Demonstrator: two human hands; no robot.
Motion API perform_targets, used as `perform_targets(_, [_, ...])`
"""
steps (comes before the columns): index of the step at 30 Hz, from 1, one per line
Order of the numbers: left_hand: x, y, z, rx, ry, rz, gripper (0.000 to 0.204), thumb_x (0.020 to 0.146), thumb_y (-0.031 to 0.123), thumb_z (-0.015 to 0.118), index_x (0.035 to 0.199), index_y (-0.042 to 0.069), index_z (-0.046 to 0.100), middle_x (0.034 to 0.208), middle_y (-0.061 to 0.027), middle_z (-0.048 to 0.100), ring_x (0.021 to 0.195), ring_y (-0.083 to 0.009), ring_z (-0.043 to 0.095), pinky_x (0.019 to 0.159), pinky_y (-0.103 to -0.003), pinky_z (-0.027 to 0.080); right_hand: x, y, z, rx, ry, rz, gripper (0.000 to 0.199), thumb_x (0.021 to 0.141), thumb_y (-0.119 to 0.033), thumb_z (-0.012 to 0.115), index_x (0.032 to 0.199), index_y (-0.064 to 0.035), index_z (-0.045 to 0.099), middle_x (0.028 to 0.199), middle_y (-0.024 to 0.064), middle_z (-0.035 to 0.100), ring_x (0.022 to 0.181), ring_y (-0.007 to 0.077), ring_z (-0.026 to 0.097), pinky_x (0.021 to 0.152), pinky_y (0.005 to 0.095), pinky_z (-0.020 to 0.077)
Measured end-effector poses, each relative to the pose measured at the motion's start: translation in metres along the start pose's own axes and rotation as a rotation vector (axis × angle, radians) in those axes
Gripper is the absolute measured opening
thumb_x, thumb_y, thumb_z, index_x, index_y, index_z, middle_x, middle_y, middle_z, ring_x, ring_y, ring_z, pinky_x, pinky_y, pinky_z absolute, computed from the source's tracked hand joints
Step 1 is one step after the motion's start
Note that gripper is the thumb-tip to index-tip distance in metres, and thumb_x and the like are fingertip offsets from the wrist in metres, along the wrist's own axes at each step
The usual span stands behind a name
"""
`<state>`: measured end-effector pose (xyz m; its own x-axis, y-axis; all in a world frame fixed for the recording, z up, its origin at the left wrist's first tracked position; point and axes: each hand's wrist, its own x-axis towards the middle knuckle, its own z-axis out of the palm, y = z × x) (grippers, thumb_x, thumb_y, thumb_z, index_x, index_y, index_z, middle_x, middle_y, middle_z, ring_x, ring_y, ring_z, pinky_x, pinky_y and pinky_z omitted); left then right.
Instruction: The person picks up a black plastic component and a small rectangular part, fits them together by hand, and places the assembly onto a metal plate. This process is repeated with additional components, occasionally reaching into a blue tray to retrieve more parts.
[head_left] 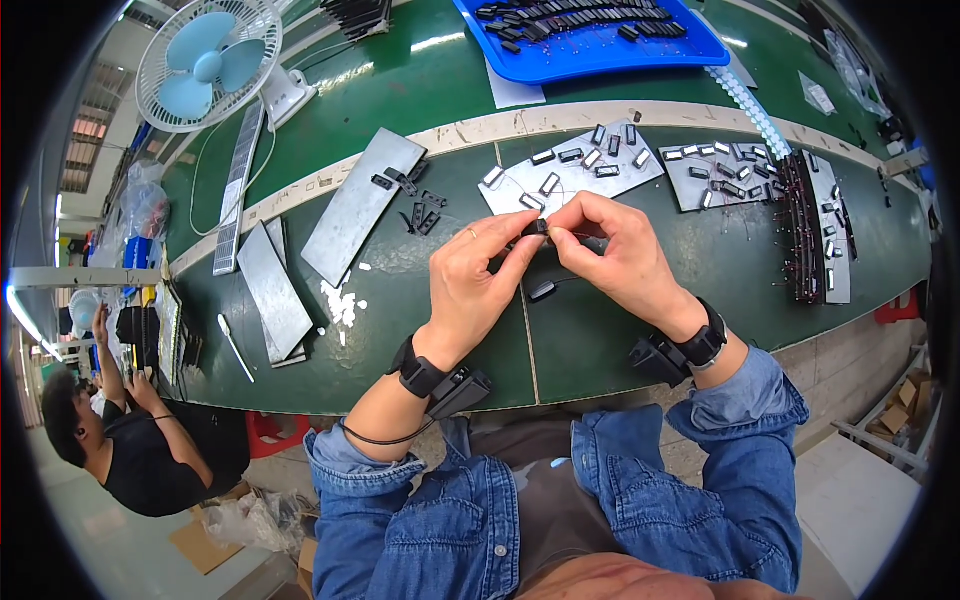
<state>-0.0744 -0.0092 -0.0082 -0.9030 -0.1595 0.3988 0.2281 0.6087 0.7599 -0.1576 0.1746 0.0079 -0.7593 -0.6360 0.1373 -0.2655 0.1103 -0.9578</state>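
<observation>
My left hand (472,282) pinches a small black box-shaped part (537,228) between thumb and fingertips, above the green table. From the other side my right hand (622,262) closes thumb and index finger on the part's right end, where thin wires show; the fingertips hide much of it. Another small black part (542,291) with a wire lies on the table just below the hands. Beyond my fingers is a grey metal plate (625,178) carrying several small black parts with white tops and thin wires.
Two more plates of parts (690,192) and a dense row of wired black pieces (803,225) stand right. Left are bare grey plates (362,205), black housings (428,215), white bits (343,305) and a white pen-like tool (236,348). A blue tray (600,62), a fan (207,66) and a co-worker (150,450) are farther off.
</observation>
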Motion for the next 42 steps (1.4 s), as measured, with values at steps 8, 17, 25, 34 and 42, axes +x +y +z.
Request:
perform_targets(8, [-0.001,-0.003,0.001,0.115,0.065,0.096,0.025,0.085,0.009,0.080,0.110,0.008,0.077,0.102,-0.0090,0.077,0.090,-0.0266,0.075,0.075,-0.034,0.060,0.000,0.003,0.001,0.080,-0.040,0.065,0.007,0.097,-0.005,0.065,0.097,0.0019,0.066,0.089,0.0011,0.068,0.084,0.0066,0.062,0.079,0.0245,0.0529])
perform_targets(17, [0.002,-0.003,-0.002,0.286,0.059,0.232,0.023,0.085,0.010,0.080,0.107,0.009,0.076,0.099,-0.0059,0.076,0.086,-0.0244,0.073,0.071,-0.036,0.059,0.001,0.003,-0.001,-0.060,-0.025,0.005,0.007,0.096,-0.005,0.066,0.098,0.0024,0.066,0.088,0.0025,0.068,0.083,0.0067,0.063,0.078,0.0249,0.0535])
perform_targets(25, [0.002,-0.002,-0.004,0.326,0.074,0.252,0.024,0.083,0.010,0.080,0.107,0.010,0.076,0.100,-0.0030,0.073,0.087,-0.0223,0.069,0.069,-0.034,0.057,0.002,0.005,0.001,0.030,-0.053,0.072,0.008,0.098,-0.005,0.064,0.101,0.0021,0.066,0.094,0.0020,0.069,0.087,0.0065,0.063,0.082,0.0250,0.0533])
perform_targets(34, [0.002,0.007,-0.005,0.442,0.122,0.297,0.026,0.080,0.011,0.082,0.105,0.012,0.076,0.097,-0.0003,0.068,0.087,-0.0199,0.064,0.064,-0.033,0.054,0.002,0.008,0.000,0.170,-0.073,0.127,0.007,0.099,-0.007,0.064,0.100,0.0006,0.065,0.104,0.0019,0.068,0.092,0.0054,0.060,0.084,0.0242,0.0517])
perform_targets(42, [0.002,0.004,-0.003,0.413,0.123,0.315,0.024,0.080,0.011,0.082,0.104,0.010,0.075,0.097,-0.0015,0.068,0.086,-0.0209,0.065,0.066,-0.034,0.055,0.001,0.012,0.002,0.201,-0.076,0.104,0.009,0.101,-0.008,0.063,0.099,0.0000,0.064,0.103,0.0014,0.067,0.088,0.0040,0.057,0.079,0.0220,0.0492])
